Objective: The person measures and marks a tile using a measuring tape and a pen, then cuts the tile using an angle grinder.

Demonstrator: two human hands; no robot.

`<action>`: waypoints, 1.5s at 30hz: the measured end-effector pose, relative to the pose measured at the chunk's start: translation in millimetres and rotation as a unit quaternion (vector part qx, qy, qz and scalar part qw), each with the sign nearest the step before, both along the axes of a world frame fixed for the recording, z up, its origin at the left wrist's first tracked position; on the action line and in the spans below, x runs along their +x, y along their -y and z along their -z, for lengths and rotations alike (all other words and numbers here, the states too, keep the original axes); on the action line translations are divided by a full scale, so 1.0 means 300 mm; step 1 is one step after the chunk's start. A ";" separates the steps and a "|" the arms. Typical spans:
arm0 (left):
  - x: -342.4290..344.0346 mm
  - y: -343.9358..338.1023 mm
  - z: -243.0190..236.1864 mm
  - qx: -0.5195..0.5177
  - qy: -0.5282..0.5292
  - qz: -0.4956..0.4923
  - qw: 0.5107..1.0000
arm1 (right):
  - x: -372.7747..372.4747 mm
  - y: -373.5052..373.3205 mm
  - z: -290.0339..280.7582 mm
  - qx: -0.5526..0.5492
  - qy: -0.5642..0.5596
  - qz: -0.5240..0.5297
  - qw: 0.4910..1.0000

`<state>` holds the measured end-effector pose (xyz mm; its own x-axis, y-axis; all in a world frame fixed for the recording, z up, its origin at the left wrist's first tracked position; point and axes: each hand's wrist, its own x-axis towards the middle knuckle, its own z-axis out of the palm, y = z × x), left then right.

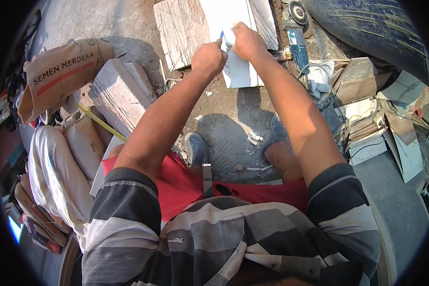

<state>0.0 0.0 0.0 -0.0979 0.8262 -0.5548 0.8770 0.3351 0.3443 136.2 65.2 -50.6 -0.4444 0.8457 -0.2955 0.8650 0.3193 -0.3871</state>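
Observation:
A long white tile [244, 74] lies in front of me, over rough slabs [178, 31] scored with cut lines. My left hand [209, 60] is closed at the tile's left edge, and a slim blue pen-like stick [221, 35] juts up from its fingers. Resting on the tile just to the right, my right hand [248, 43] has its fingers curled in. Whatever it may hold is hidden beneath them. An angle grinder [298, 45] with a blue-green body lies to the right of the tile, its disc at the far end.
A brown paper sack [62, 76] and a pale block [119, 93] stand at left, with a yellow tape measure [102, 125] beside them. White sacks [57, 171] lie nearer. Stacked tile offcuts [362, 81] and cables are at right. Rubble litters the ground [224, 138] around my feet.

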 end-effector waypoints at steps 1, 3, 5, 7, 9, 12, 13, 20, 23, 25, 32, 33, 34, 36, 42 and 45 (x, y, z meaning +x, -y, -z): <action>0.002 0.018 -0.001 0.004 0.000 0.004 1.000 | -0.003 -0.002 -0.005 0.000 -0.003 -0.001 1.000; 0.021 0.058 0.005 0.012 0.006 0.007 1.000 | 0.012 0.002 -0.013 0.004 0.000 -0.004 1.000; 0.033 0.104 -0.001 0.000 0.023 -0.008 1.000 | 0.009 0.007 -0.018 0.008 0.003 0.000 1.000; 0.040 0.143 -0.007 -0.010 0.012 -0.011 1.000 | 0.003 0.007 -0.015 0.007 -0.001 -0.005 1.000; 0.049 0.177 -0.012 0.005 0.033 0.000 0.999 | 0.004 0.007 -0.009 0.009 0.002 -0.006 1.000; 0.068 0.229 -0.027 -0.014 0.022 0.010 1.000 | 0.004 0.012 0.001 0.037 -0.001 -0.006 0.999; 0.073 0.244 -0.033 -0.031 0.024 0.014 0.999 | 0.005 0.009 0.003 0.029 0.001 -0.006 1.000; 0.098 0.357 -0.057 -0.056 0.032 0.027 0.998 | 0.001 0.018 0.015 0.044 0.012 0.010 0.999; 0.108 0.394 -0.064 -0.070 0.035 0.034 0.996 | 0.001 0.022 0.007 0.043 0.015 0.008 0.999; 0.116 0.421 -0.068 -0.076 0.033 0.038 0.996 | -0.001 0.018 0.002 0.025 0.014 0.002 1.000; 0.132 0.594 -0.117 -0.247 0.048 0.092 0.963 | -0.002 0.017 0.005 0.019 0.034 0.002 0.999; 0.135 0.615 -0.136 -0.291 0.045 0.116 0.949 | -0.002 0.018 0.008 0.015 0.028 -0.003 0.999; 0.136 0.629 -0.158 -0.284 0.042 0.116 0.951 | -0.002 0.019 0.009 0.017 0.025 -0.001 1.000; 0.128 0.629 -0.211 -0.319 0.063 0.149 0.934 | -0.004 0.020 0.008 0.024 0.022 -0.001 0.999; -0.090 0.501 -0.465 -0.125 0.133 0.142 0.973 | -0.013 0.017 -0.025 0.014 0.022 0.002 1.000; -0.317 0.430 -0.604 -0.034 0.238 -0.001 0.971 | -0.015 0.023 -0.034 0.006 0.026 0.006 1.000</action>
<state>-95.2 -129.1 181.1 0.1821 0.7857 -0.5912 0.6239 0.3724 0.6871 131.7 58.1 -40.2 -0.4175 0.8549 -0.3080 0.8882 0.3124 -0.3369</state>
